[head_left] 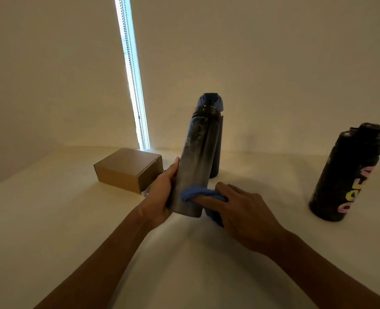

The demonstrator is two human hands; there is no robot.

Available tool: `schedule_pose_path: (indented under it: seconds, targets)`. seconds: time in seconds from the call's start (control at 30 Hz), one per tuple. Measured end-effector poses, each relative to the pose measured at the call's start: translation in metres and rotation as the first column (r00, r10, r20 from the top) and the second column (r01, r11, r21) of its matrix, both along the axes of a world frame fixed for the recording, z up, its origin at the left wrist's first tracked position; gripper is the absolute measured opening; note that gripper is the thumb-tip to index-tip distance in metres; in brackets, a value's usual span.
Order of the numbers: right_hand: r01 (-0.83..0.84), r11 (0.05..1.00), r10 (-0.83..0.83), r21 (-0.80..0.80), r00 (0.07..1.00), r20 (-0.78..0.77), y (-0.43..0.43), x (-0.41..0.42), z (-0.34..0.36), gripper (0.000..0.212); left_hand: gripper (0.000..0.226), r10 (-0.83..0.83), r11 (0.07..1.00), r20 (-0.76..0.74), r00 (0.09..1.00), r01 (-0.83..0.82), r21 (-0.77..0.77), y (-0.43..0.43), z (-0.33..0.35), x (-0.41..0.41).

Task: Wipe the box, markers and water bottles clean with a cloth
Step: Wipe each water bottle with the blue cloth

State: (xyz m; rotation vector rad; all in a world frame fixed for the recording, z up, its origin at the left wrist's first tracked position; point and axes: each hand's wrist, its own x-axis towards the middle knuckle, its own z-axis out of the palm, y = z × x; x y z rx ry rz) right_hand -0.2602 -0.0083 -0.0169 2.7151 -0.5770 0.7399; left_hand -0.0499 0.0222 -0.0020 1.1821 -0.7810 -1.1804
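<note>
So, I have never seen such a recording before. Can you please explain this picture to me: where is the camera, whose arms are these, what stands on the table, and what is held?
There is no machine here: a person works with bare hands. The one picture comes from a camera worn on the head, looking down. The left hand grips a tilted grey-black bottle; the right hand holds a blue cloth against its lower part. On the pale table stand a cardboard box, a dark blue bottle behind the held one, and a black bottle with coloured letters at the right.
</note>
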Motion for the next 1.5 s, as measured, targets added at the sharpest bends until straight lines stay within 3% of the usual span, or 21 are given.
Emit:
schedule_pose_path:
  seconds: [0.07,0.17,0.27,0.37,0.43,0.5,0.57,0.6,0.67,0.73,0.87,0.97,1.1,1.23,1.33,1.5]
  targets:
    - [0.044,0.999,-0.044,0.001,0.996,0.076,-0.007,-0.006,0.003,0.068,0.04,-0.049,0.998,0.069,0.996,0.051,-0.022,0.0,-0.002,-0.002]
    - [0.101,0.992,-0.114,0.075,0.972,0.205,-0.015,-0.01,0.005,0.055,0.047,-0.087,0.996,0.14,0.986,0.087,0.0,0.001,-0.003,-0.011]
    - [0.116,0.948,-0.214,0.297,0.923,0.321,-0.023,-0.013,0.004,0.082,0.063,-0.106,0.994,0.155,0.982,0.102,0.033,0.001,-0.004,-0.013]
    - [0.095,0.842,-0.344,0.531,0.853,0.392,-0.037,-0.026,0.006,0.084,0.071,-0.166,0.986,0.197,0.966,0.161,0.04,0.002,-0.003,-0.013]
    - [0.078,0.792,-0.414,0.606,0.798,0.438,-0.046,-0.033,0.005,0.072,0.076,-0.211,0.977,0.24,0.947,0.201,0.067,0.001,-0.006,-0.011]
    - [0.105,0.783,-0.454,0.613,0.77,0.448,-0.053,-0.037,0.004,0.05,0.062,-0.204,0.979,0.293,0.934,0.191,0.072,0.002,-0.005,-0.013]
    - [0.045,0.765,-0.448,0.643,0.754,0.48,-0.053,-0.035,0.004,0.046,0.057,-0.198,0.98,0.312,0.929,0.185,0.071,0.003,-0.004,-0.015]
    - [0.003,0.79,-0.405,0.613,0.753,0.519,-0.048,-0.031,0.006,0.047,0.06,-0.2,0.98,0.311,0.929,0.185,0.075,0.004,-0.004,-0.015]
    - [-0.052,0.918,-0.194,0.393,0.807,0.558,-0.033,-0.02,0.012,0.05,0.062,-0.181,0.984,0.297,0.938,0.173,0.053,0.005,-0.005,-0.015]
    - [-0.13,0.961,0.0,0.243,0.883,0.47,-0.021,-0.012,0.005,0.05,0.057,-0.128,0.992,0.248,0.96,0.125,0.028,0.004,-0.007,-0.013]
    - [-0.073,0.969,0.033,0.234,0.985,0.169,-0.001,-0.003,-0.003,0.04,0.033,0.025,0.999,0.127,0.992,-0.02,-0.04,0.001,-0.003,-0.009]
    - [-0.069,0.975,0.072,0.212,0.997,-0.005,0.006,0.007,-0.009,0.048,0.042,0.085,0.995,0.034,0.996,-0.083,-0.054,0.001,0.0,-0.004]
    - [-0.046,0.979,0.063,0.2,0.995,-0.08,0.012,0.011,-0.013,0.053,0.042,0.1,0.993,-0.037,0.994,-0.102,-0.065,0.002,0.004,-0.006]
    - [-0.079,0.987,0.088,0.141,0.994,-0.06,0.012,0.006,-0.006,0.054,0.052,0.078,0.996,-0.097,0.992,-0.081,-0.033,0.002,0.0,-0.007]
    - [-0.073,0.991,0.076,0.109,0.997,-0.024,0.005,0.003,-0.003,0.057,0.047,0.088,0.995,-0.112,0.99,-0.093,-0.039,0.004,0.001,-0.009]
    - [0.001,0.989,-0.027,0.148,0.984,0.175,-0.006,-0.003,0.007,0.051,0.042,0.009,0.998,0.019,1.0,-0.007,-0.061,0.007,0.0,-0.013]
